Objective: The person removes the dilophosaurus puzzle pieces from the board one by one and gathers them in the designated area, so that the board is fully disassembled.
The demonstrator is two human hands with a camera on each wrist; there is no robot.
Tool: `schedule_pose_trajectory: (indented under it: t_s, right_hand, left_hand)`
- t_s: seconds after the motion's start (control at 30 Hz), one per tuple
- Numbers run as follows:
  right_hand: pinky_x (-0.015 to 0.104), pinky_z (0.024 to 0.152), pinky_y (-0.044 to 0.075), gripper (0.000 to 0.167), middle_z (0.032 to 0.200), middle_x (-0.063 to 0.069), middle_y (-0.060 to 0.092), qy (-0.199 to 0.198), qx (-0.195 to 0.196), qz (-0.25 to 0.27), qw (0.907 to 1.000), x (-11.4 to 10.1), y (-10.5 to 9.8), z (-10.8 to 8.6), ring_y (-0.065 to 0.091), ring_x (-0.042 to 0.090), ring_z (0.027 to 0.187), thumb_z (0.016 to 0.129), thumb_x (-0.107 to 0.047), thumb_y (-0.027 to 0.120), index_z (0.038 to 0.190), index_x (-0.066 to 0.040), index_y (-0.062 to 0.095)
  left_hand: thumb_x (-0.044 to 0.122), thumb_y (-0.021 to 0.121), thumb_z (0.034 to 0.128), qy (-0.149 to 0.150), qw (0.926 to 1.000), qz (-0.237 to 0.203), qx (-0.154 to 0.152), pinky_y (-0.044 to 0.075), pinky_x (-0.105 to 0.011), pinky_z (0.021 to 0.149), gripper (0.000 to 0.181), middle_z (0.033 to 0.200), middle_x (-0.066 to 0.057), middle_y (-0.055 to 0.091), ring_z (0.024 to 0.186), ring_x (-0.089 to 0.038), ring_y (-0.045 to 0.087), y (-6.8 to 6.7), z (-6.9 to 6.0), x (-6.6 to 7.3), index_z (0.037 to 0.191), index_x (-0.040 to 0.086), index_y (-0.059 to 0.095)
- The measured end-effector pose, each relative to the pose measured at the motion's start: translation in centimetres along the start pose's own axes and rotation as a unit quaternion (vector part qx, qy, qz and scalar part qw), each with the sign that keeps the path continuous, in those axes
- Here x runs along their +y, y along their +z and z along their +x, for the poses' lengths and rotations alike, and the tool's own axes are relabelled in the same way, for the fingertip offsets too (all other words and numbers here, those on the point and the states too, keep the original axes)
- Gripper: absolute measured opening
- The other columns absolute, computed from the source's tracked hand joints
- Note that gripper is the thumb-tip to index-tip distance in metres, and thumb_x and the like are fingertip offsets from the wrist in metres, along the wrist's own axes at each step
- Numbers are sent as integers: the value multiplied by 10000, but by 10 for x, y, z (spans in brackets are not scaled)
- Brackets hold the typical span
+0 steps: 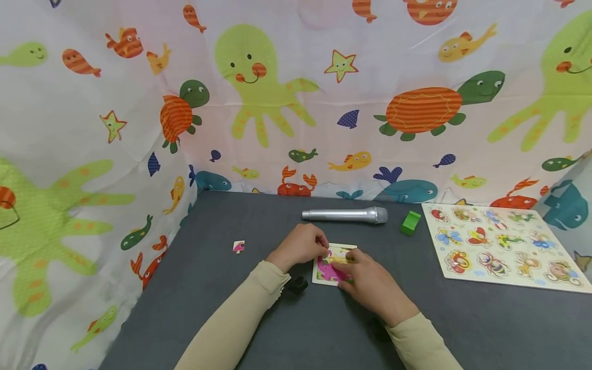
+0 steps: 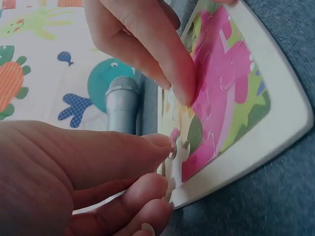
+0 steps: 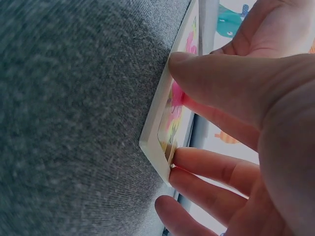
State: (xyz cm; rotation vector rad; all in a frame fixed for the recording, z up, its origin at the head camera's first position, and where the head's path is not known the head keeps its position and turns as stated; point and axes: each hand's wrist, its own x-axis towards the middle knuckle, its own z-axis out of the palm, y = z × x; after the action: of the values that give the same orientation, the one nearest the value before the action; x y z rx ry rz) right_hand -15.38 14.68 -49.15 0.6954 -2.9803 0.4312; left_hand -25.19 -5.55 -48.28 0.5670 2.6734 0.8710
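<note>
A small jigsaw puzzle [image 1: 319, 280] in a white frame lies on the dark table, its picture mostly pink with green and yellow. My left hand [image 1: 302, 245] is at its left side. Thumb and forefinger there pinch a puzzle piece [image 2: 174, 139] with some pink on it, largely hidden by the fingertips, over a pale gap at the frame's edge. My right hand [image 1: 372, 282] rests on the puzzle from the right: the forefinger presses the pink part, the thumb touches the frame's near edge, and other fairly straight fingers touch its side.
One loose puzzle piece [image 1: 238, 247], pink and white, lies to the left. Behind the puzzle is a silver microphone [image 1: 342, 215], with a green block [image 1: 410, 223] right of it. A board with insect pictures [image 1: 506, 249] lies far right. A patterned cloth [image 1: 296, 103] hangs behind the table.
</note>
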Motion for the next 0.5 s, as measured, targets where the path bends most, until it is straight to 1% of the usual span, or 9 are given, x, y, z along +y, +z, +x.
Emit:
schedule_pose_trajectory:
  t_s: [0.17, 0.3, 0.5]
  right_hand:
    - [416, 888, 579, 447, 1188, 103, 633, 41, -62, 29, 10000, 0, -1, 1, 588, 202, 982, 914, -296, 883, 1339, -198, 784]
    - [420, 896, 581, 444, 1190, 99, 634, 113, -104, 51, 9999, -1, -3, 0, 590, 202, 986, 912, -294, 886, 1333, -197, 787]
    - [424, 906, 582, 447, 1198, 107, 637, 119, -121, 58, 9998, -1, -4, 1, 588, 208, 993, 910, -295, 887, 1334, -196, 787]
  left_hand:
    - [246, 836, 958, -81, 10000, -33, 1, 499, -266, 625, 60, 763, 92, 731, 674, -103, 629, 4, 1, 2, 925, 196, 836]
    - [243, 827, 964, -31, 10000, -40, 11, 483, -258, 623, 63, 759, 96, 727, 688, -100, 617, 6, 3, 2, 925, 195, 840]
    - [254, 832, 961, -86, 10000, 1, 28, 478, -254, 621, 80, 753, 105, 718, 697, -96, 612, 7, 6, -1, 892, 215, 831]
